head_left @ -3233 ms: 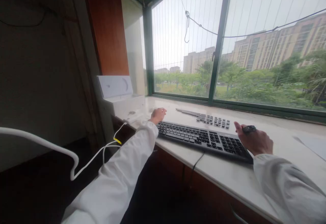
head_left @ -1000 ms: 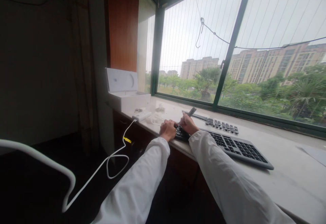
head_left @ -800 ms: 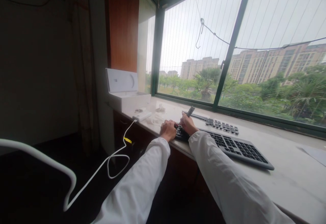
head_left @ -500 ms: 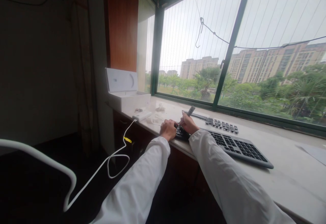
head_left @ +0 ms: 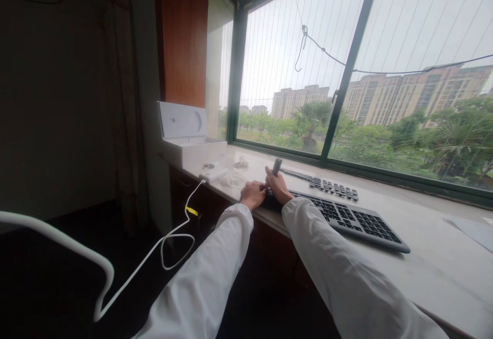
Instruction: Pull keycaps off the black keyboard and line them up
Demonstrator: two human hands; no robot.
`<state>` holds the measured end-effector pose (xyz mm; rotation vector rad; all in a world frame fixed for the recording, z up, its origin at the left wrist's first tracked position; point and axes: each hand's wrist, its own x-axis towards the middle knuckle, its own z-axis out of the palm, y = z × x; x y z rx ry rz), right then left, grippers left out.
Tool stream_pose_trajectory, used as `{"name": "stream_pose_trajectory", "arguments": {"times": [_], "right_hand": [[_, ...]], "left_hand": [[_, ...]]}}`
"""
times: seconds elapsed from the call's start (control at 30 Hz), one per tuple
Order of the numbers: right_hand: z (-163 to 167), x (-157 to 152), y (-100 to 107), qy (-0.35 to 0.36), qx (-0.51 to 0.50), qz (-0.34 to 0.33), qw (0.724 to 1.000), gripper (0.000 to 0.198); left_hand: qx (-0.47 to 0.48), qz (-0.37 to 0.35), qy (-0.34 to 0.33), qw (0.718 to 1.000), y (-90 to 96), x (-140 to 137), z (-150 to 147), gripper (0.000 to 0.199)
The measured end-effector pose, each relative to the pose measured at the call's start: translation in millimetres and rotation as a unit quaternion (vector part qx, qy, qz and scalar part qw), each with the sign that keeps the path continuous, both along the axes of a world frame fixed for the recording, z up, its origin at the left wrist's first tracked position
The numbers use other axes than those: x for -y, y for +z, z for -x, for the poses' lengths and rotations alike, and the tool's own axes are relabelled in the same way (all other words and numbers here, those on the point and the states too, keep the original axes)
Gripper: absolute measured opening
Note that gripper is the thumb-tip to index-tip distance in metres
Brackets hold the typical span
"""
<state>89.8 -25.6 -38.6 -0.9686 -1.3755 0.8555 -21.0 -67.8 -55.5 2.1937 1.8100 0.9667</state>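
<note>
A black keyboard [head_left: 370, 226] lies along the front of the white sill, its left end partly covered by my hands. My left hand [head_left: 252, 194] is curled at that left end, fingers closed against the keyboard's edge. Just right of it, my right hand [head_left: 278, 187] is closed around a dark stick-shaped tool [head_left: 277, 165]. The tool stands nearly upright, and its lower tip is hidden by my fingers over the keys. Behind the keyboard, loose black keycaps [head_left: 334, 188] lie in rows on the sill.
An open white box [head_left: 198, 151] stands at the sill's left end. Near it are a white power strip [head_left: 213, 174] with a hanging white cable [head_left: 162, 244] and crumpled clear plastic [head_left: 234, 179]. A paper sheet [head_left: 472, 232] lies at right. Window frames [head_left: 277, 153] border the back.
The tool in my right hand has swung from a rightward lean to nearly upright, and that hand has shifted slightly left. My left hand stays at the keyboard's left end.
</note>
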Motion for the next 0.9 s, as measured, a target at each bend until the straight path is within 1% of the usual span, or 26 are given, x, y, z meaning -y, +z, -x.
{"name": "stream_pose_trajectory", "arguments": {"times": [0.1,0.17,0.23,0.4,0.63,0.8,0.9], "right_hand": [[-0.1,4.1,-0.8,0.001,0.104,-0.058,0.993,0.053],[-0.4,5.6,-1.0,0.001,0.144,-0.086,0.986,0.054],[-0.5,6.5,-0.9,-0.005,0.166,-0.1,0.981,0.055],[0.3,9.8,0.8,-0.018,0.174,-0.107,0.979,0.054],[0.0,12.4,1.8,-0.02,0.187,-0.122,0.975,0.052],[-1.5,11.1,2.0,-0.017,0.183,-0.112,0.977,0.052],[0.8,13.5,3.0,-0.009,0.165,-0.124,0.978,0.053]], "left_hand": [[0.009,0.022,-0.009,1.0,-0.4,-2.6,3.1,0.03],[0.012,0.031,-0.008,0.999,0.5,-2.5,3.8,0.03],[0.017,0.035,-0.004,0.999,2.1,-1.1,3.6,0.031],[0.019,0.039,0.004,0.999,5.2,3.4,2.3,0.028],[0.014,0.024,-0.003,1.0,3.8,2.7,2.6,0.029],[0.019,0.022,-0.001,1.0,3.0,2.5,2.0,0.029],[0.027,0.033,0.004,0.999,3.2,2.5,2.0,0.029]]}}
